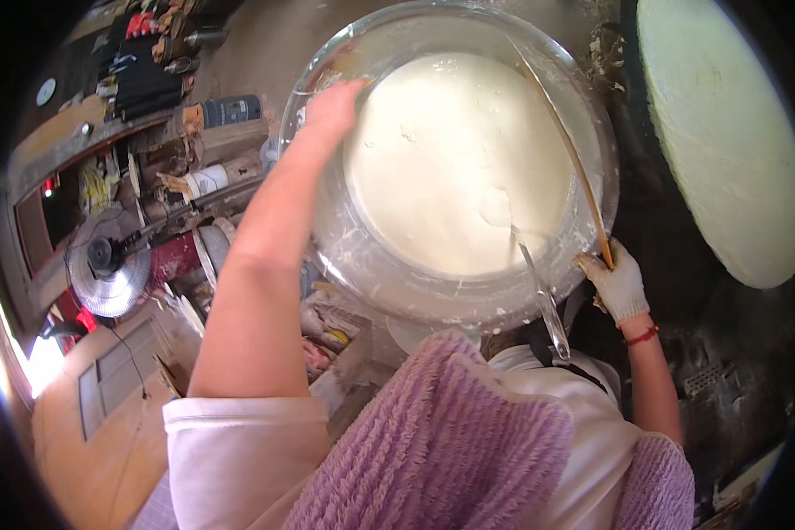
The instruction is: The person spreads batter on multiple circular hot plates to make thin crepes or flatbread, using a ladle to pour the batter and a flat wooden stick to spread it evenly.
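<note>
A large metal basin (384, 291) stands in front of me, filled with creamy white batter (450, 152). My bare left hand (333, 109) is at the basin's left inner wall. Its fingertips are partly hidden, so I cannot tell if it holds anything. My right hand (617, 281), in a soiled white knit glove, grips one end of a long, thin wooden strip (573, 149). The strip slants over the basin's right side, its far end near the back wall. A metal ladle (546, 305) rests with its bowl in the batter and its handle over the near rim.
On the right, a big pale sheet of batter (722, 139) covers a round dark griddle (656, 152). A pedestal fan (109, 262) stands left, near a white tub (207, 180) and a dark cylindrical container (232, 111). A purple towel (430, 437) hangs over my chest.
</note>
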The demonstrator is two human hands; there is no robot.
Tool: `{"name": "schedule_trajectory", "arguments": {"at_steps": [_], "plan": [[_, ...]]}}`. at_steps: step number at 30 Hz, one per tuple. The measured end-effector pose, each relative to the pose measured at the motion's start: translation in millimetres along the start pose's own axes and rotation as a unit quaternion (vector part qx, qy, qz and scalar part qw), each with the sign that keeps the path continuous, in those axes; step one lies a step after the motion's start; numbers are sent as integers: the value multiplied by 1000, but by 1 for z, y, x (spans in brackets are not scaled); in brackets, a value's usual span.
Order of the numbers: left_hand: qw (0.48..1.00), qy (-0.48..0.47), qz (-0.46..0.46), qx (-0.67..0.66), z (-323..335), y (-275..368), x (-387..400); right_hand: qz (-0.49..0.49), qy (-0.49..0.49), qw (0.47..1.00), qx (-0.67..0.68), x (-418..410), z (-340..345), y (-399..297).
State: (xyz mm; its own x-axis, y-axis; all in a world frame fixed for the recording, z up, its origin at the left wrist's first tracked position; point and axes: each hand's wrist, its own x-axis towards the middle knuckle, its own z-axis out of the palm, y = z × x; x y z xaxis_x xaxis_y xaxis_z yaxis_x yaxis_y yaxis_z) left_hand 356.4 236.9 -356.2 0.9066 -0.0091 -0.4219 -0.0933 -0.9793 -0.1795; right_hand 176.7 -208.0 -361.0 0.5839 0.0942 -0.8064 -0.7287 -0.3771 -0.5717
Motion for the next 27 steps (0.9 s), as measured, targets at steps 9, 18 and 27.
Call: {"name": "schedule_trajectory", "arguments": {"at_steps": [9,18,27], "plan": [[970,-221,-98,-23,97,-57,-67,2,8,1000,14,3,7,7],[462,-447,-312,-699,139,148,-217,22,25,999,-24,0,11,4],[613,-414,-243,-628,114,114,-204,19,-105,994,-29,-41,-10,20]]}}
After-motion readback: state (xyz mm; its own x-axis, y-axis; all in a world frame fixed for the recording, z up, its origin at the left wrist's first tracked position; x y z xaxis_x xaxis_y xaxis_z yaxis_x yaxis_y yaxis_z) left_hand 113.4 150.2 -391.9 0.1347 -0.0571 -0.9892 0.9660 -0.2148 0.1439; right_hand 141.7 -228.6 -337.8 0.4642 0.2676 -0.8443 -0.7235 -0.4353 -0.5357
